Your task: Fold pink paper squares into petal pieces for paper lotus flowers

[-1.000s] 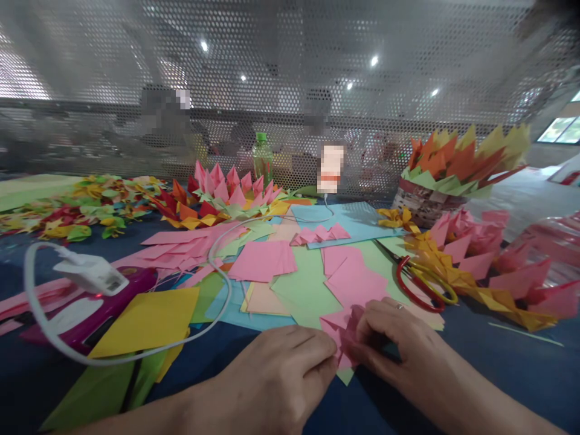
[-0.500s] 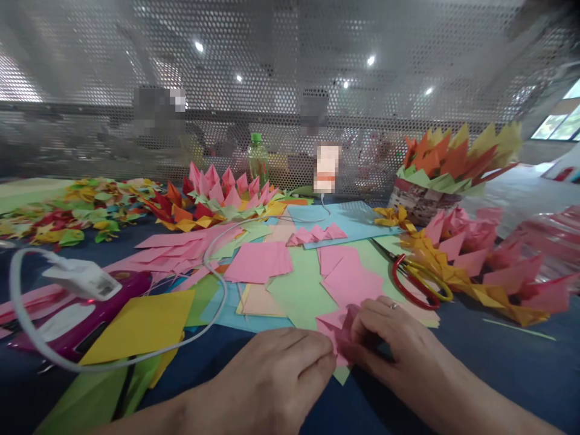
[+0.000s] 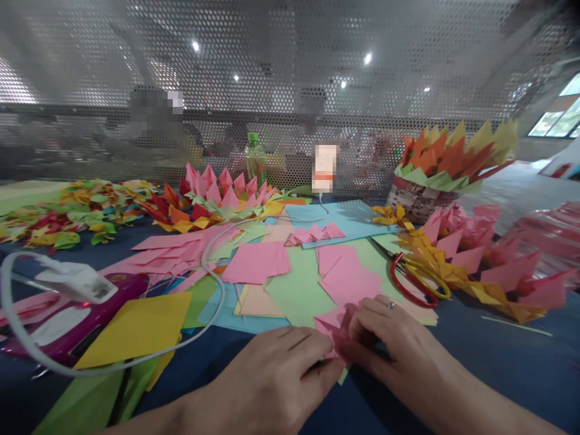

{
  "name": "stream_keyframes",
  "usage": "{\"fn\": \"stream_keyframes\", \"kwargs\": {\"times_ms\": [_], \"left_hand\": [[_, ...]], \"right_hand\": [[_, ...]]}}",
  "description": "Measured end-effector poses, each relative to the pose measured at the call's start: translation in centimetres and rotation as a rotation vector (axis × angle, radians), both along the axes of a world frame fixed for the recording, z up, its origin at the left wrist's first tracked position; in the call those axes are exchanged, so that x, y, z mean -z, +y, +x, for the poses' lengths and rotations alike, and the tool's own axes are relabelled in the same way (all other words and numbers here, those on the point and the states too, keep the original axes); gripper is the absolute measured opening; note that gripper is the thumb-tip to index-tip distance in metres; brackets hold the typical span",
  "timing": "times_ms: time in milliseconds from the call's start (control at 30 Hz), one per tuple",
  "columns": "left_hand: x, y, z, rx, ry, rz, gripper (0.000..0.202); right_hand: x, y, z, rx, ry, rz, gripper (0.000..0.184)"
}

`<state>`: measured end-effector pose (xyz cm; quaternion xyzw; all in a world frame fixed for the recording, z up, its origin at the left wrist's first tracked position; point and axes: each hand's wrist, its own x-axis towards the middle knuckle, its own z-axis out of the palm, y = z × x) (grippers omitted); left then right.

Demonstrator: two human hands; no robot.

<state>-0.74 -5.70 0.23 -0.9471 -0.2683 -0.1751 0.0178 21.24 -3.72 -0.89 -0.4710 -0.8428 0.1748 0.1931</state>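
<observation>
A partly folded piece of pink paper [image 3: 330,323] lies between my hands at the near middle of the table. My left hand [image 3: 283,368] is closed, its fingertips on the paper's left and lower edge. On the paper's right side, my right hand [image 3: 385,338], with a ring on one finger, pinches a raised fold. The fingers cover much of the paper. Just beyond lie pink paper squares [image 3: 351,278] on a light green sheet [image 3: 296,284]. A row of small pink folded pieces [image 3: 315,234] rests farther back.
Red-and-yellow-handled scissors [image 3: 410,284] lie right of my right hand, beside a chain of pink and yellow folded paper [image 3: 475,266]. A white cable [image 3: 222,296] loops across the left, near a purple device [image 3: 86,314] and yellow sheets [image 3: 140,323]. A bottle [image 3: 255,160] stands behind.
My left thumb and fingertips have shifted slightly right along the pink paper's lower edge. My right hand keeps its pinch. The whole view has moved a little.
</observation>
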Motion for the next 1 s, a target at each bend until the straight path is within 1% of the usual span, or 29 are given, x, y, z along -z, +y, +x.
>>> {"fn": "stream_keyframes", "kwargs": {"times_ms": [300, 433, 600, 767, 1000], "left_hand": [[0.6, -0.1, 0.0, 0.006, 0.016, 0.032, 0.03], [0.8, -0.2, 0.2, -0.004, 0.016, 0.041, 0.029], [0.3, -0.3, 0.2, -0.007, 0.006, 0.054, 0.03], [-0.2, -0.6, 0.0, -0.013, 0.028, 0.063, 0.03], [-0.2, -0.7, 0.0, -0.003, 0.0, 0.041, 0.031]], "right_hand": [[0.1, -0.2, 0.1, 0.01, -0.017, -0.002, 0.02], [-0.1, 0.0, 0.0, 0.02, 0.017, -0.049, 0.015], [-0.3, 0.0, 0.1, 0.021, 0.051, -0.093, 0.011], [-0.2, 0.0, 0.2, 0.056, 0.007, -0.099, 0.013], [-0.9, 0.0, 0.8, 0.042, 0.016, -0.111, 0.022]]}}
